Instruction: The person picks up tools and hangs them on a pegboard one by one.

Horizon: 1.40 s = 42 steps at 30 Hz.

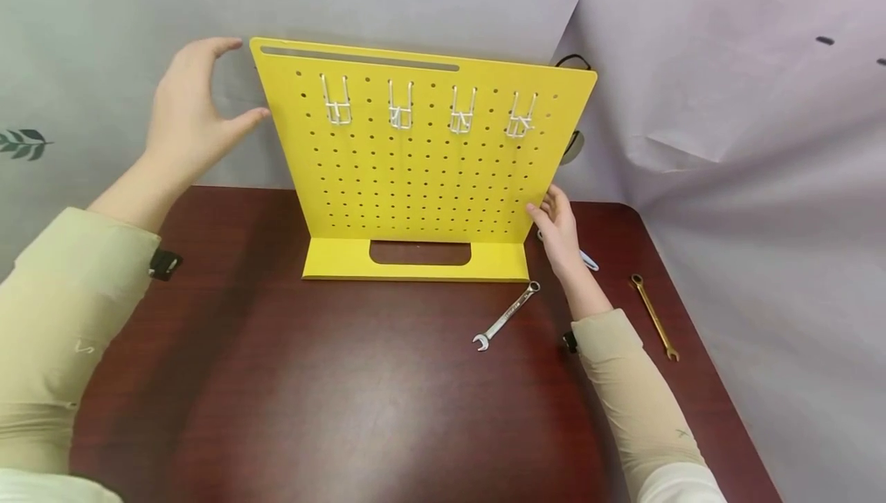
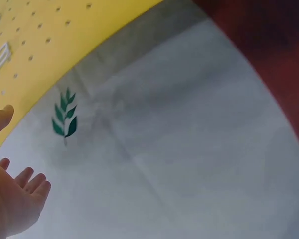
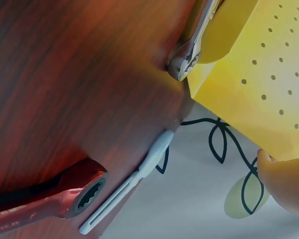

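Note:
A yellow pegboard (image 1: 415, 164) stands on its flat base on the table, with several white wire hooks (image 1: 399, 107) in a row near its top. Beside its upper left edge is my left hand (image 1: 190, 107), thumb and fingers spread apart; the thumb tip is close to the edge, and whether it touches I cannot tell. My right hand (image 1: 557, 230) grips the lower right edge, thumb in front and fingers partly hidden behind. A silver combination wrench (image 1: 508, 316) lies before the base's right corner. Behind the right hand, a pale blue elongated tool (image 3: 127, 181) is partly covered in the head view.
A gold wrench (image 1: 654, 317) lies near the right edge of the dark red table (image 1: 332, 380). Pale cloth (image 1: 747, 226) with printed leaves hangs behind and to the right, close behind the pegboard.

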Each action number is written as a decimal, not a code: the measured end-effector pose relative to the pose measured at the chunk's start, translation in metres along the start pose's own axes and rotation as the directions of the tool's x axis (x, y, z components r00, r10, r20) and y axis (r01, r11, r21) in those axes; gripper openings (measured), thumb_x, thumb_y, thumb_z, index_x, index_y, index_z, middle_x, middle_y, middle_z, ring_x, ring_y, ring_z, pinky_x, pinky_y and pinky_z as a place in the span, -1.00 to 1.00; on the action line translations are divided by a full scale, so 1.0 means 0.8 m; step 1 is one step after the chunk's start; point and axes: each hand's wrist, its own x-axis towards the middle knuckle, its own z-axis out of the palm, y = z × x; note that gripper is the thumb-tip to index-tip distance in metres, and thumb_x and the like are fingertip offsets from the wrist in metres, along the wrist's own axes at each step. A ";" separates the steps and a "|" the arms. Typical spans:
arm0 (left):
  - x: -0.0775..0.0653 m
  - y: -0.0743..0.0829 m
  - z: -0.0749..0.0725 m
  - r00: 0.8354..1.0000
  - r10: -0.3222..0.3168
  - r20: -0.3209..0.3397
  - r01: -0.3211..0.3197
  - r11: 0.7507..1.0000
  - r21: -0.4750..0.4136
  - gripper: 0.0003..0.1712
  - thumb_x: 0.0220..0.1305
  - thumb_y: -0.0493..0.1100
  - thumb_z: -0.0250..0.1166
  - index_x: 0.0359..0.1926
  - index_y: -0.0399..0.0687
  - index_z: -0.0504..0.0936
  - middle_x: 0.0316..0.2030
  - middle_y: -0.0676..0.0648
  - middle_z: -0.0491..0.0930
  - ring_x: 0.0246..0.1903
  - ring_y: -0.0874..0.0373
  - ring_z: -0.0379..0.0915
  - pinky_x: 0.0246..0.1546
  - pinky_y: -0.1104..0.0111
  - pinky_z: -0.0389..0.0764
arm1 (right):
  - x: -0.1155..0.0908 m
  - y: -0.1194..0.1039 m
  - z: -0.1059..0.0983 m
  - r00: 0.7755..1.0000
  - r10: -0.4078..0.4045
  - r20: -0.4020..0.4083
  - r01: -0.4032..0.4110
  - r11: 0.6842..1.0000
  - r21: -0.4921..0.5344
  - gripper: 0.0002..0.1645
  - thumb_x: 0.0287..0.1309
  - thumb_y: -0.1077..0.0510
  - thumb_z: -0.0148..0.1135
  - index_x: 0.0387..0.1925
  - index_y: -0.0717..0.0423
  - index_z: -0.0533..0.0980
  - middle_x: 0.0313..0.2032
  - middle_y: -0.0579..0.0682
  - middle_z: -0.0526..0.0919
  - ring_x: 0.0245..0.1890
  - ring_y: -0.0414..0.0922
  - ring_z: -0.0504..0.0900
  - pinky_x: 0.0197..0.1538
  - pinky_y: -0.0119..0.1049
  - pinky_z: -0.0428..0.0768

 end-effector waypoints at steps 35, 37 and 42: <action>0.031 0.051 0.021 0.978 0.187 -0.094 -0.184 0.982 0.038 -0.43 0.30 -0.30 0.49 0.30 -0.30 0.57 0.18 -0.34 0.61 0.17 -0.23 0.35 0.32 0.02 0.35 | 0.006 -0.004 -0.009 0.999 0.034 0.040 -0.034 0.999 0.013 -0.30 0.52 0.30 0.01 0.58 0.39 0.16 0.51 0.38 0.34 0.50 0.19 0.37 0.61 -0.01 0.34; 0.031 0.051 0.022 0.973 0.202 -0.110 -0.200 0.979 0.029 -0.44 0.29 -0.31 0.49 0.28 -0.33 0.58 0.16 -0.35 0.62 0.15 -0.23 0.35 0.30 0.05 0.34 | 0.004 -0.003 -0.014 0.998 0.037 0.045 -0.037 0.999 0.008 -0.31 0.53 0.31 0.01 0.58 0.39 0.16 0.53 0.37 0.32 0.54 0.19 0.35 0.62 0.01 0.32; 0.030 0.050 0.028 0.962 0.239 -0.133 -0.239 0.971 0.019 -0.46 0.29 -0.34 0.47 0.25 -0.37 0.56 0.12 -0.39 0.61 0.12 -0.26 0.34 0.27 0.09 0.33 | -0.001 0.005 -0.033 0.998 0.044 0.042 -0.043 0.998 -0.043 -0.33 0.52 0.33 0.08 0.56 0.41 0.22 0.51 0.36 0.38 0.53 0.21 0.38 0.53 -0.31 0.44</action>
